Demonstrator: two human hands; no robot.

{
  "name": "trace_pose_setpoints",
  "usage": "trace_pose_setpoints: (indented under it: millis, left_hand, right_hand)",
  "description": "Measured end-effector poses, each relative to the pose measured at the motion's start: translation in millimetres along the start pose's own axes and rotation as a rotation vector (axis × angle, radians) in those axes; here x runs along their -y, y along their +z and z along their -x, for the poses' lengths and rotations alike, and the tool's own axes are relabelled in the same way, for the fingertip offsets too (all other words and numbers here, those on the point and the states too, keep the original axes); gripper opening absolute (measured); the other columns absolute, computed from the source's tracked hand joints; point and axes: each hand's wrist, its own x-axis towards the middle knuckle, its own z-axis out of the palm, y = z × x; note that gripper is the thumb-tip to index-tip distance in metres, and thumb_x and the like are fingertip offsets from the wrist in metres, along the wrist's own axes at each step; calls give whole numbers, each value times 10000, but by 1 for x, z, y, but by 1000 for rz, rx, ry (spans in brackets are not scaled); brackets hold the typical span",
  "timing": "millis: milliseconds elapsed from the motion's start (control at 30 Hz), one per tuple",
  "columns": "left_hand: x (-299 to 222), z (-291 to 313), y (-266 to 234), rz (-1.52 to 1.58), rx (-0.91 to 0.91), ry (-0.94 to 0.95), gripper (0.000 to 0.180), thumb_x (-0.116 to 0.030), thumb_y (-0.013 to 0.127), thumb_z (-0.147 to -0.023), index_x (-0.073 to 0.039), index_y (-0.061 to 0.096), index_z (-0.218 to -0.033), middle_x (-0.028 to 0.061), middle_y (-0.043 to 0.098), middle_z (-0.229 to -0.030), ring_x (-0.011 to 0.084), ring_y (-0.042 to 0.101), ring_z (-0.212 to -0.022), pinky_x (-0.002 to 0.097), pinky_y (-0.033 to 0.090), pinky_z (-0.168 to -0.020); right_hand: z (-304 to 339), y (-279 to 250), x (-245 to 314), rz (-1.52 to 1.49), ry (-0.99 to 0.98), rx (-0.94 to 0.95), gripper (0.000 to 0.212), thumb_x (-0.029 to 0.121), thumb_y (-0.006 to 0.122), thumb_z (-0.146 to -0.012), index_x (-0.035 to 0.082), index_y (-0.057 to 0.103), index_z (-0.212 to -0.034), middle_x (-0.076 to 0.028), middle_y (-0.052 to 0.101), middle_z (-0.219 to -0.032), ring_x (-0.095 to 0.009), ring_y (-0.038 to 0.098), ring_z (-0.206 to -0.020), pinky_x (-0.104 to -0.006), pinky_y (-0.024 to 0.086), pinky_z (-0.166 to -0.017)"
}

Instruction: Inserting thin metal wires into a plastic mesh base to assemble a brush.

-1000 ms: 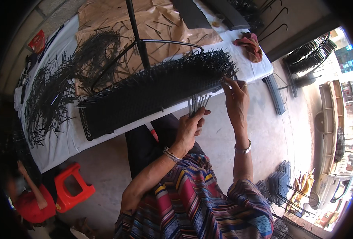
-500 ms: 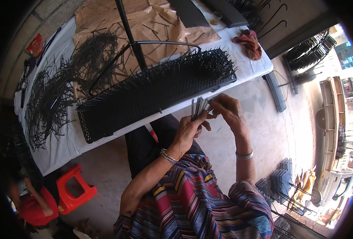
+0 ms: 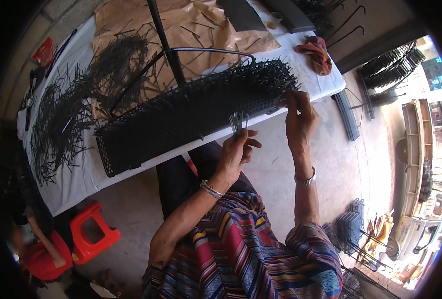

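Note:
A fanned bundle of thin, greyish strips stands up from my left hand, pinched between thumb and fingers just off the table's near edge. My right hand is closed in a pinch at the right end of the black perforated panel; whatever its fingertips hold is too small to make out. Dense short black strips bristle from the panel's far side and right end. A black rod frame rises behind the panel, its side arms reaching toward it.
Loose black strips lie heaped on the white-covered table and scattered over brown paper. A reddish cloth and a small cup sit at the far right. A red stool and another person's arm are at lower left.
My right hand has moved away from the strips in my left hand, up to the panel's right end. My left hand keeps its bundle, slightly farther left.

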Motion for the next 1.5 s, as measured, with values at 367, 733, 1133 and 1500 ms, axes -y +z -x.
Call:
trace_pose_setpoints:
  millis: [367, 733, 1133, 1500]
  left_hand:
    - [-2, 2, 0, 43, -10, -19, 366, -379, 481, -985, -51, 639, -1016, 4, 594, -709, 32, 344, -506, 192, 261, -442]
    - [4, 7, 1, 36, -38, -11, 340, -372, 544, -954, -46, 638, -944, -58, 460, -631, 24, 333, -502, 189, 242, -442]
    - [4, 11, 3, 19, 28, 8, 407, -417, 531, -955, -29, 653, -955, -82, 337, -597, 23, 242, -479, 191, 203, -432]
    - [-4, 17, 2, 32, 16, 31, 399, -394, 516, -967, -19, 652, -981, -69, 400, -589, 20, 284, -474, 186, 208, -423]
  right_hand:
    - [-8, 1, -3, 78, 14, 172, 97, 37, 602, -886, 10, 658, -960, -86, 673, -746, -120, 646, -685, -260, 486, -650]
    - [-14, 15, -3, -4, -60, 114, 94, -18, 583, -849, 13, 644, -914, -111, 628, -751, -215, 637, -645, -295, 468, -583]
    - [-6, 19, -5, 454, -284, 77, 117, 123, 681, -808, 106, 709, -920, -62, 587, -934, -236, 584, -857, -354, 448, -727]
    - [2, 28, -12, 495, -277, -28, 192, 154, 678, -832, 169, 728, -1017, -53, 595, -932, -217, 570, -855, -348, 433, -734]
